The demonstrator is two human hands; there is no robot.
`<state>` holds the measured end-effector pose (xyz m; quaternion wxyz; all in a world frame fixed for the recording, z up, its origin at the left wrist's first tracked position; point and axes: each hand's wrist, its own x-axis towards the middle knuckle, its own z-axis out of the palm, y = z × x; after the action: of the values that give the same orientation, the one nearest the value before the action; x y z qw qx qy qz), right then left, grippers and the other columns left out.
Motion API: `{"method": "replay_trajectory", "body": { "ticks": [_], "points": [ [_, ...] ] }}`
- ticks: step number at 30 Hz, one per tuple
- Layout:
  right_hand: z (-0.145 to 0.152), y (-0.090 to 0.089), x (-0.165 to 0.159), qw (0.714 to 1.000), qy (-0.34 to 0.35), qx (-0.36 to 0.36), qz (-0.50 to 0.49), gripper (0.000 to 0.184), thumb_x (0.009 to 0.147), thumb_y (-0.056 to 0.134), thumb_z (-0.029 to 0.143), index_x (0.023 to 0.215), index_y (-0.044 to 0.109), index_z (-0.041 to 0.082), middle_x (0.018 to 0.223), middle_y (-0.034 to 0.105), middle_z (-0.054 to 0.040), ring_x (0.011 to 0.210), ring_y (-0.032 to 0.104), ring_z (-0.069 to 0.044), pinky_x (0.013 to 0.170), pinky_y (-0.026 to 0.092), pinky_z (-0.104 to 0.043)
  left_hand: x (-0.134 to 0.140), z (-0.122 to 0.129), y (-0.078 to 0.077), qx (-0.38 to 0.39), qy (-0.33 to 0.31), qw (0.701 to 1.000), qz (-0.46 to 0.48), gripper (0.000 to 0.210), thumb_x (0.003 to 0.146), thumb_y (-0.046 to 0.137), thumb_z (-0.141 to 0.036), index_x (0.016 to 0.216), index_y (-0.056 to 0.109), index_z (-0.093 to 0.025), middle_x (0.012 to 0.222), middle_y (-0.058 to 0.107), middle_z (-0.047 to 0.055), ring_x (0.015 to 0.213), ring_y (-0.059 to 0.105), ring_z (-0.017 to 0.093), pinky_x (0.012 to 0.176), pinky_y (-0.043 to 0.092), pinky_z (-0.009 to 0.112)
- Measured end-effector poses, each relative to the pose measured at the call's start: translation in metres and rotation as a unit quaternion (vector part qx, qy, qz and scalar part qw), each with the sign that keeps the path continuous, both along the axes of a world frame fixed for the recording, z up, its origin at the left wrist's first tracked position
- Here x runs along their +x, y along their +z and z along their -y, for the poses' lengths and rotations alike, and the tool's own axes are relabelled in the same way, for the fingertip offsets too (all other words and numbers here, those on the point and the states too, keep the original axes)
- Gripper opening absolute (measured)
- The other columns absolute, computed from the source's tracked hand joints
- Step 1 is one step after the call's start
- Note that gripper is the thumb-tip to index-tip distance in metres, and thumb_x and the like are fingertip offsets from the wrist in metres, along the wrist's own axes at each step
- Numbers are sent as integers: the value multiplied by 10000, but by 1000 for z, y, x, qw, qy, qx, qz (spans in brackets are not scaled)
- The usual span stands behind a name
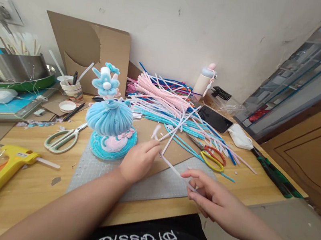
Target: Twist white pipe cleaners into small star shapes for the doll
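The bent pipe cleaner (171, 167) is showing white — the far bundle (161, 95) is mixing pink, white and blue. Left, the pleated piece (108, 118) is showing light blue; near, white letters (134, 239) are crossing the black shirt (192, 228).

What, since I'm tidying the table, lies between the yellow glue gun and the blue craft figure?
In the head view, pale-handled scissors lie between the glue gun and the craft figure.

On the cutting mat (165, 186) stands an ornament (110, 118); left of the mat lie scissors (61, 140) and a glue gun (9, 163); behind it, a pipe-cleaner heap (163, 94).
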<state>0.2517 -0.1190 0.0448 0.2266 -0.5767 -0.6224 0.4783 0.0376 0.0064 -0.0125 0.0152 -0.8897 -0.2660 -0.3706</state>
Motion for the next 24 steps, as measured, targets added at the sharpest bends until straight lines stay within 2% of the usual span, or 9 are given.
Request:
{"method": "replay_trajectory", "body": {
  "ticks": [3,5,7,9,11,15,17,21,24],
  "points": [
    [-12,-15,-9,991,-49,-47,-112,265,885,449,344,1132,457,248,853,492,6,497,435,-63,424,356,-195,1,2,4,-31,50,998,2,315,863,416,-55,1120,561,-165,1225,592,104,1054,585,201,830,497,319],
    [-26,-26,-18,982,-83,-52,-162,239,830,519,365,1006,487,206,814,510,12,453,430,-53,388,333,-191,0,13,11,5,28,1000,-3,323,862,432,-81,1148,554,-170,1189,608,106,1020,591,211,802,496,336],
    [-42,-33,-28,971,-83,-54,-215,232,795,561,365,934,503,189,709,513,35,442,441,-59,412,350,-201,-2,28,19,52,-81,995,-40,308,882,446,-141,1172,546,-175,1109,648,87,887,607,181,719,490,308],
    [-56,-35,-38,959,-83,-49,-266,232,752,610,307,926,523,182,754,542,25,506,489,-65,478,394,-212,-1,43,24,100,-206,968,-107,305,903,434,-166,1190,534,-171,1106,652,58,824,590,155,655,472,281],
    [-67,-35,-47,952,-74,-50,-291,210,739,596,256,922,526,181,783,552,20,517,497,-63,481,389,-211,1,52,25,113,-245,950,-154,307,907,429,-151,1194,533,-184,1142,631,35,810,571,147,667,466,295],
    [-78,-34,-59,960,-39,-38,-273,169,734,553,207,899,534,173,777,560,17,499,480,-59,464,381,-212,6,56,19,95,-249,945,-190,211,903,418,-137,975,617,-144,867,647,25,744,554,152,664,458,315],
    [-81,-36,-62,966,-19,-29,-258,154,733,542,181,886,539,170,775,572,14,517,495,-65,484,404,-217,6,56,16,96,-249,945,-189,213,904,409,-139,944,618,-139,786,623,21,697,543,155,614,450,319],
    [-85,-40,-66,970,11,-30,-242,147,737,528,138,882,540,162,750,589,18,536,527,-68,526,441,-218,8,59,15,100,-234,948,-189,216,904,416,-164,1040,583,-152,953,629,56,701,548,157,552,440,313],
    [-89,-42,-69,969,6,-46,-245,142,745,525,147,885,513,163,710,572,30,502,543,-75,498,448,-219,11,62,11,71,-227,945,-222,141,883,458,-173,923,593,-159,867,623,44,684,562,163,550,449,316]
  ]
}}
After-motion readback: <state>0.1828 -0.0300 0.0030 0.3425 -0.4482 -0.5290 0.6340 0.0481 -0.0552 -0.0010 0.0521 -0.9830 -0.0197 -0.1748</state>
